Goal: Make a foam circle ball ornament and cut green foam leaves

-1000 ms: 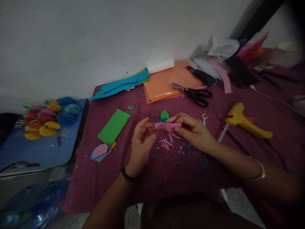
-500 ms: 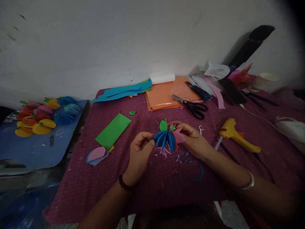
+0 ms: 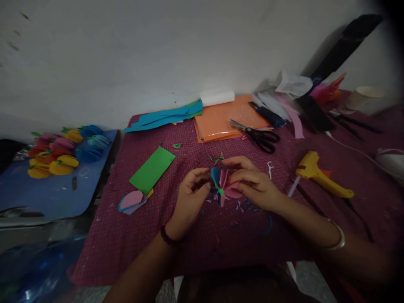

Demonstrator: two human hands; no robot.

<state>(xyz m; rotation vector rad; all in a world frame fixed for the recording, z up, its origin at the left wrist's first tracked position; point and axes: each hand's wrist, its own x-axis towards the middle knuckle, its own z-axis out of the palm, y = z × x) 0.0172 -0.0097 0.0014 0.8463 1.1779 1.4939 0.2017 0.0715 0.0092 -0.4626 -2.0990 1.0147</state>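
Observation:
Both hands meet over the middle of the maroon checked cloth (image 3: 151, 235). Between them is a small folded paper fruit (image 3: 223, 187) made of pink and blue petals with a green bit at its base. My left hand (image 3: 189, 202) pinches its left side with curled fingers. My right hand (image 3: 252, 185) grips the right side, fingers wrapped over the pink petals. Small pink and blue paper scraps (image 3: 240, 207) lie on the cloth just under the hands.
A green paper rectangle (image 3: 152, 169) and cut pink petals (image 3: 132, 201) lie to the left. Black scissors (image 3: 259, 136) rest on orange sheets (image 3: 221, 120); a yellow glue gun (image 3: 322, 174) lies at right. Several finished paper fruits (image 3: 63, 151) sit on a blue board (image 3: 47, 189).
The paper piece has been turned in my hands: first pink side flat, then blue petals fanned, now pink petals fanned toward me. The green leaf on top is no longer visible.

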